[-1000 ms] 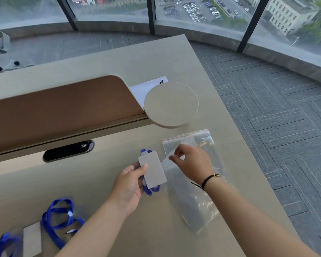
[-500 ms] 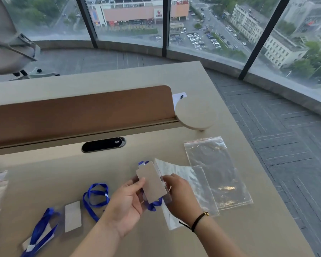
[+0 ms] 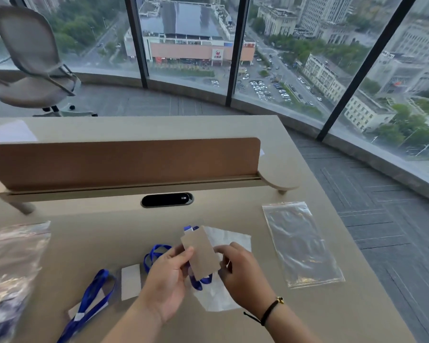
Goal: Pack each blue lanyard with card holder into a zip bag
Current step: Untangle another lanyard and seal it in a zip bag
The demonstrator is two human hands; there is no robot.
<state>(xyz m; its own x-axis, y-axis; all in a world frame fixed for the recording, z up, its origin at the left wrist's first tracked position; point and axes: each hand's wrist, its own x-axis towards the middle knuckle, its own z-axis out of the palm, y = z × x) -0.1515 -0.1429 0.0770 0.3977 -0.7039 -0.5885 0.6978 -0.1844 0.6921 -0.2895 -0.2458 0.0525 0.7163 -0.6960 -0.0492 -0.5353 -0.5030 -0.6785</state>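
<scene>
My left hand (image 3: 167, 280) grips a card holder (image 3: 200, 252) with its folded blue lanyard (image 3: 198, 283) bunched behind it, held just above the desk. My right hand (image 3: 243, 271) pinches the edge of a clear zip bag (image 3: 218, 297), which hangs right behind and beside the card holder. The bag's mouth is hidden by the card and my fingers. Two more blue lanyards with card holders lie on the desk to the left, one (image 3: 131, 280) near my left hand and one (image 3: 89, 303) further left.
A spare clear zip bag (image 3: 300, 243) lies flat at the right on the desk (image 3: 97, 233). At the far left edge lie blurred bags (image 3: 10, 268) with blue inside. A brown divider panel (image 3: 122, 162) crosses the desk behind, with a black cable slot (image 3: 167, 199).
My right hand lifted one zip bag off the pile at the right and brought it to the card holder. The camera has tilted up and the view has widened.
</scene>
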